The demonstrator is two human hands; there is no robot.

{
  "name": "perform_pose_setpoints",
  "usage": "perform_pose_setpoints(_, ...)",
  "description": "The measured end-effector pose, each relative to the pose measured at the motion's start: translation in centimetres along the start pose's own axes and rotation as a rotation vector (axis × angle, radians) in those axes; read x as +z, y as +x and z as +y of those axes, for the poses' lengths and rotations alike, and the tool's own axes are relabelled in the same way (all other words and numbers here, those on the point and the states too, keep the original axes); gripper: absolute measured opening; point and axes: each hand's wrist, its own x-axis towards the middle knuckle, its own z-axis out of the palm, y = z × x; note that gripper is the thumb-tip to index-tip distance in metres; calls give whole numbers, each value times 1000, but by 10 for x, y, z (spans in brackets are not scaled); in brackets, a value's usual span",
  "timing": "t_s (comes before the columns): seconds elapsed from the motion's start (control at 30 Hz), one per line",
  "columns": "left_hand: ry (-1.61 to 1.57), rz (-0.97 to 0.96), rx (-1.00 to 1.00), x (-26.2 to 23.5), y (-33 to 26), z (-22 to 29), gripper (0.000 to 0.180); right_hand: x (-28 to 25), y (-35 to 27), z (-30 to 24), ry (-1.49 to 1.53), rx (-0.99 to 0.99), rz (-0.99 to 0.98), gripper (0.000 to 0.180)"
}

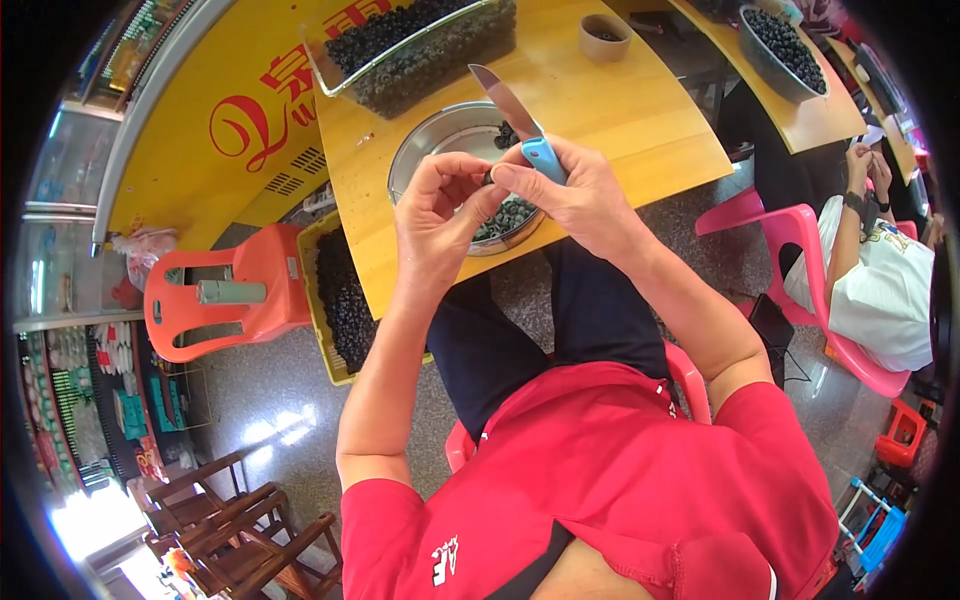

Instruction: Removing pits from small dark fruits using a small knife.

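My left hand (437, 212) is closed in a pinch on a small dark piece (489, 177), too small to name more exactly. My right hand (585, 195) is wrapped round the blue handle of a knife (512, 104), its blade sticking up to the far left. The right thumb tip meets the left fingers at the dark piece. Below both hands sits a round metal pan (408, 160) near the table's front edge. Loose dark and greyish pieces (506, 218) lie in it, partly hidden by my hands.
On the wooden table (650, 130) stand a clear bin (440, 75) of dark pieces and a brown cup (605, 38). A yellow crate (335, 368) is beside the table, near an orange chair (275, 285). At right, another person (860, 270) sits on a pink chair (775, 225).
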Motion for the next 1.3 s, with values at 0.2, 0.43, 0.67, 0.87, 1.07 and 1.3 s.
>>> perform_pose_setpoints(0.2,-17,41,-141,4,-8,7,20,-2,2,0,86,-8,2,22)
perform_pose_setpoints(0.43,-78,101,-176,9,-11,3,18,-1,4,-2,116,42,-7,21)
perform_pose_setpoints(0.67,-56,106,-169,8,-14,-1,19,-3,7,9,-54,-81,38,21)
perform_pose_setpoints(0.87,-103,125,-142,9,-16,-5,19,-4,6,1,-94,2,7,21)
perform_pose_setpoints(1.07,-209,130,-125,9,-17,-4,17,-6,7,14,-140,-136,40,22)
perform_pose_setpoints(1.3,-247,169,-83,7,-17,-4,20,-10,-3,7,-745,-549,20,16)
